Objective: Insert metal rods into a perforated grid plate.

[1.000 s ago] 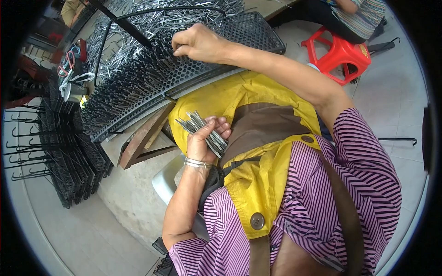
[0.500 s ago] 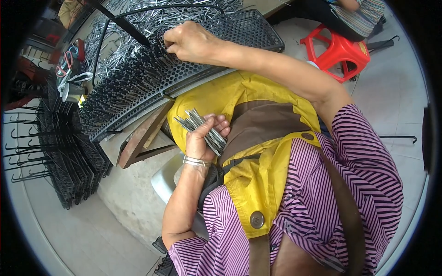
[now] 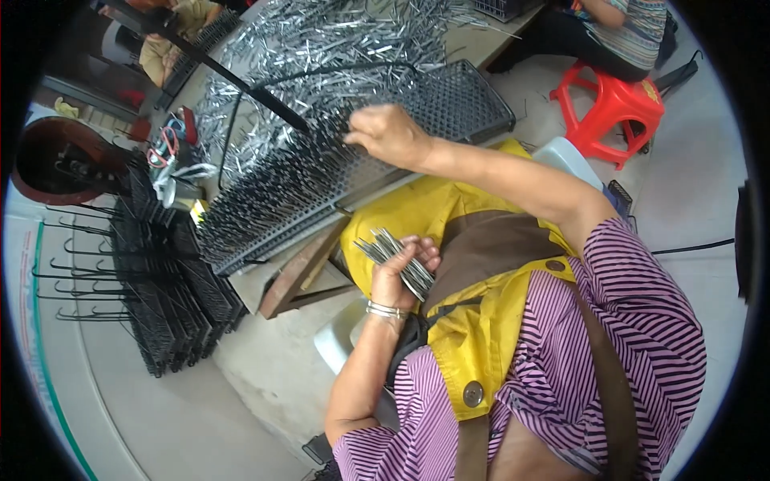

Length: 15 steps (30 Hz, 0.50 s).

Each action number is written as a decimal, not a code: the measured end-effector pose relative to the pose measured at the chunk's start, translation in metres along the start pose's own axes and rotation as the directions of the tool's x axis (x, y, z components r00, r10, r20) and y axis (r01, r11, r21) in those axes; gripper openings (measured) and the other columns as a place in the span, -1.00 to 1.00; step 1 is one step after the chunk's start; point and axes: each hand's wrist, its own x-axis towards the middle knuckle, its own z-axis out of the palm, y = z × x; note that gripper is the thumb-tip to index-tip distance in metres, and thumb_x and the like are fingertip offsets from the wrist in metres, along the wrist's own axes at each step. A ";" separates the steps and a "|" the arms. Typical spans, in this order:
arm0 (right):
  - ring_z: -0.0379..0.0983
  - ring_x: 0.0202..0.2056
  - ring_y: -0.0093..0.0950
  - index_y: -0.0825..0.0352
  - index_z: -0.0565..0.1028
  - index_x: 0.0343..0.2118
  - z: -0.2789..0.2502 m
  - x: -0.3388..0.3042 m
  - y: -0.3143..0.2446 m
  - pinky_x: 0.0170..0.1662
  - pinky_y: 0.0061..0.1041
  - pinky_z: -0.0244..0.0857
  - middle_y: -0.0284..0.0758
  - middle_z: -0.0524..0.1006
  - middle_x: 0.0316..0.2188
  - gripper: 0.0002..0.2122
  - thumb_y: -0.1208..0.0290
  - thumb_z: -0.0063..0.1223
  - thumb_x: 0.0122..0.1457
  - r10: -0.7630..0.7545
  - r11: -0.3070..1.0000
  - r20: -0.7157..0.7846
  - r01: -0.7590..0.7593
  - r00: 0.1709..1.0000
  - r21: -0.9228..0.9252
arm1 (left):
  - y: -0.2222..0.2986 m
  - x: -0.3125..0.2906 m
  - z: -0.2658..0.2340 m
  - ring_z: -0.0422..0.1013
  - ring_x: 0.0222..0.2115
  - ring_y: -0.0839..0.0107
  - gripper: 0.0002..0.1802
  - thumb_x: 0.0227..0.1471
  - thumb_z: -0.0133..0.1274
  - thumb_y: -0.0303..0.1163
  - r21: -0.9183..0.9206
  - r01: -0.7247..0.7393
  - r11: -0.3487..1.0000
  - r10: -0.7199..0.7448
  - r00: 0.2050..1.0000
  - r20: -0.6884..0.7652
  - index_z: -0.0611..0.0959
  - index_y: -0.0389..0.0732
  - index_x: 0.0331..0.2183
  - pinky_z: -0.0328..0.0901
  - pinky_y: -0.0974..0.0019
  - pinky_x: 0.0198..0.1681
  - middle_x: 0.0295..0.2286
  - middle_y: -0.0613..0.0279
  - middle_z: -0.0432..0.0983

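My left hand (image 3: 395, 278), with a silver bangle at the wrist, is closed around a bundle of thin grey metal strips (image 3: 388, 247) in front of my yellow apron. My right hand (image 3: 391, 138) is over a black perforated rack (image 3: 453, 100), its fingertips pinched together beside the upright dark strips (image 3: 273, 183) that crowd the rack's left part. Whatever sits between those fingertips is too small or hidden to make out. The rack's right part shows bare holes. A black metal handle (image 3: 241, 90) rises over it.
Behind the rack, loose shiny strips (image 3: 321, 48) cover the table. Red-handled scissors (image 3: 166, 148) and a metal cup (image 3: 178, 194) stand at its left end. Black hooked racks (image 3: 164, 297) hang at left. A red stool (image 3: 613, 112) bears a seated person; another person's hands show far left.
The whole view has shifted, so everything sits lower and further right. My right hand remains at the strips in the rack, and my left hand still holds its bundle.
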 end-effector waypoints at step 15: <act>0.32 -0.59 -0.67 0.49 0.42 -0.47 -0.057 -0.090 -0.087 -0.55 -0.65 0.23 -0.31 0.46 -0.63 -0.87 0.52 0.02 -0.07 0.465 0.226 0.728 -0.863 0.504 0.453 | 0.005 -0.010 0.022 0.42 -0.45 0.26 -0.72 -0.18 -0.02 -0.60 0.223 -0.100 0.970 0.078 0.991 0.108 0.42 -0.33 -0.29 0.37 0.28 -0.35 -0.43 0.08 0.43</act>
